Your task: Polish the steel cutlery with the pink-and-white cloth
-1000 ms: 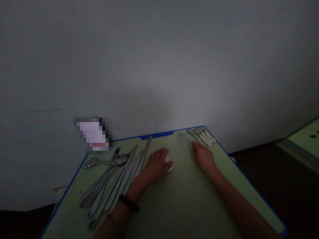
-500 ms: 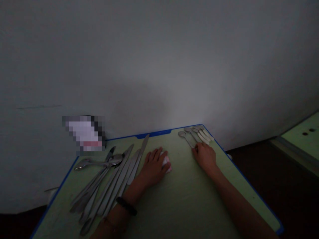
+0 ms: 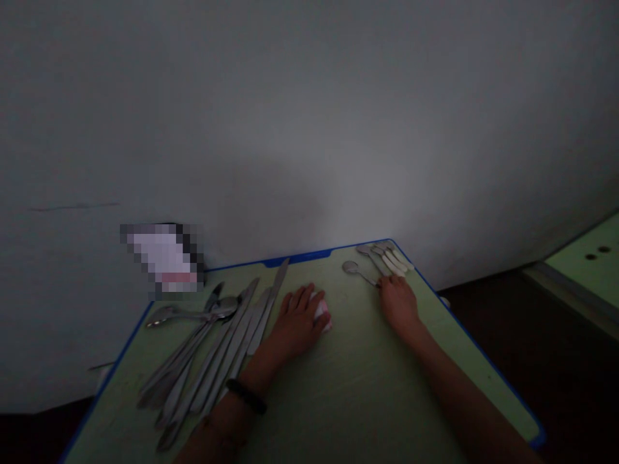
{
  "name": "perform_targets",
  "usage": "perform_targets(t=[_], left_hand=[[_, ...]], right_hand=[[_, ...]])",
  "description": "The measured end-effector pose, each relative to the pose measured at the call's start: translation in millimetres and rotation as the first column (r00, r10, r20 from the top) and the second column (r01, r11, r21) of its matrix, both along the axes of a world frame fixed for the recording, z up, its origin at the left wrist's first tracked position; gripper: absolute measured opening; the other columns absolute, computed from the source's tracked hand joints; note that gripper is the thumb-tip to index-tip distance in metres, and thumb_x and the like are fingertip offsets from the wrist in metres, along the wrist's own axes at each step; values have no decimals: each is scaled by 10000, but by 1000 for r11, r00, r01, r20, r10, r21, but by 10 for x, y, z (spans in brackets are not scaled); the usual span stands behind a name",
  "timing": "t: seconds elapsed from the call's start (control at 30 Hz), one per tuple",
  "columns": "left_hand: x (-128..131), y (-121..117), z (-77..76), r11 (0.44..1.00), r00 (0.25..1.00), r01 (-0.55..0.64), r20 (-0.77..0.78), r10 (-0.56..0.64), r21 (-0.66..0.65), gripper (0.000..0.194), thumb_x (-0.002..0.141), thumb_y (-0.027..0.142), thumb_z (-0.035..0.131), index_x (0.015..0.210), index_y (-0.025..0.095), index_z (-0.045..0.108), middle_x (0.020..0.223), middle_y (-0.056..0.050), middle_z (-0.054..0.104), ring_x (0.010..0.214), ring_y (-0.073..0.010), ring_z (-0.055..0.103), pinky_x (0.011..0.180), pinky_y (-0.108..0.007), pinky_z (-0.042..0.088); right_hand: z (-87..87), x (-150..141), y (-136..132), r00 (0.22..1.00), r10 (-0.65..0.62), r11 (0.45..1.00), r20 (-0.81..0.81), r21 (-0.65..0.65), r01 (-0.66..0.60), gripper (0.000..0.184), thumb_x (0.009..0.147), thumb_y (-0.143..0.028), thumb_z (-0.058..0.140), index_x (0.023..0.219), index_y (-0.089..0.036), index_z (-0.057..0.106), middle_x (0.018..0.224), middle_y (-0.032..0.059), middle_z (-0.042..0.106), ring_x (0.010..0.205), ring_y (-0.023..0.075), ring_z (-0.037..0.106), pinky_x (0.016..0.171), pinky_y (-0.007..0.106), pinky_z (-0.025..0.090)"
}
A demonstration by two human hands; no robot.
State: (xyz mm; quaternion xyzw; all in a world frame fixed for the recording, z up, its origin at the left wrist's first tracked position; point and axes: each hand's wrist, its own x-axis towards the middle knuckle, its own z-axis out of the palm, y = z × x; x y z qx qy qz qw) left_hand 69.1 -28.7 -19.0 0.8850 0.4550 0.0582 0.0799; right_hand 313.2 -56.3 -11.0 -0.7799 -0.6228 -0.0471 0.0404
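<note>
Pale green covers 1 table (image 3: 358,377) with a blue rim, and 2 bare hands are on it; the right hand (image 3: 399,304) has its fingertips pressed together, pinching the handle end of 1 spoon (image 3: 351,266), whose bowl points away and to the left, near the far edge; the left hand (image 3: 297,322) lies palm down, fingers a little spread, over 1 pink and white cloth (image 3: 324,314); whether it grips the cloth, I cannot tell. 1 black band (image 3: 245,396) circles the left wrist.

Just beyond the right hand, in the far right corner, are 1 metal-handled spoon (image 3: 370,256) and at least 2 pieces with white handles (image 3: 393,264); they overlap, so an exact count is unsure. To the left of the left hand is 1 heap of metal cutlery (image 3: 213,361); at least 4 knife blades show, with 1 spoon bowl among them; 1 piece lies across the others.

1 pixelated object (image 3: 164,258) stands at the far left corner; 1 grey wall (image 3: 309,129) rises behind; 2 dark holes (image 3: 590,256) mark another green surface (image 3: 580,283) at far right.
</note>
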Motion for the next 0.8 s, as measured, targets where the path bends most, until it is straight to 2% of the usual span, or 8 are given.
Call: perform_targets(t=[0.13, 0.23, 0.4, 0.53, 0.67, 0.8], left_hand=[[14, -17, 16, 1000, 1000, -13, -9, 13, 3, 503, 927, 460, 297, 1355, 209, 384, 1478, -105, 304, 1365, -267, 231, 1097, -486, 164], [26, -26, 13, 1000, 1000, -25, 9, 25, 2, 492, 925, 452, 306, 1347, 213, 391, 1475, -101, 313, 1367, -265, 225, 1096, -490, 157], [19, -27, -24, 1000, 998, -18, 55, 17, 23, 478, 924, 450, 314, 1332, 219, 406, 1462, -106, 335, 1363, -271, 232, 1091, -504, 154], [8, -24, -27, 1000, 998, -13, 67, 12, 15, 475, 925, 450, 309, 1327, 219, 410, 1459, -109, 339, 1361, -277, 235, 1088, -515, 151], [12, -26, -18, 1000, 998, -13, 67, 12, 12, 476, 925, 443, 308, 1326, 207, 412, 1454, -118, 344, 1358, -283, 238, 1086, -516, 147], [15, -26, -41, 999, 997, -10, 74, 8, 36, 477, 923, 446, 310, 1321, 206, 418, 1448, -121, 353, 1353, -285, 248, 1083, -510, 156]], right_hand=[[-33, -147, 86, 998, 59, 998, 0, 29, -59, 315, 893, -114, 342, 1144, -116, 532, 1084, 152, 596, 1060, 241, 500, 878, 323, 374], [27, -274, 192, 995, 100, 995, 20, 1, -100, 341, 897, -88, 304, 1177, -105, 498, 1099, 165, 588, 1061, 240, 517, 862, 320, 404], [188, -391, 428, 989, 140, 985, 56, -108, -133, 360, 880, -53, 258, 1108, -62, 536, 1087, 230, 583, 994, 274, 573, 763, 343, 461], [245, -373, 582, 984, 175, 971, 28, -171, -168, 315, 867, -65, 312, 1043, -67, 573, 1033, 220, 612, 962, 260, 606, 769, 336, 473], [216, -348, 563, 983, 182, 964, -1, -199, -179, 301, 870, -90, 328, 1079, -95, 543, 1070, 206, 595, 946, 245, 619, 774, 340, 478], [160, -325, 450, 991, 131, 974, -33, -180, -135, 355, 877, -76, 266, 1161, -87, 477, 1140, 225, 552, 929, 239, 624, 753, 348, 479]])
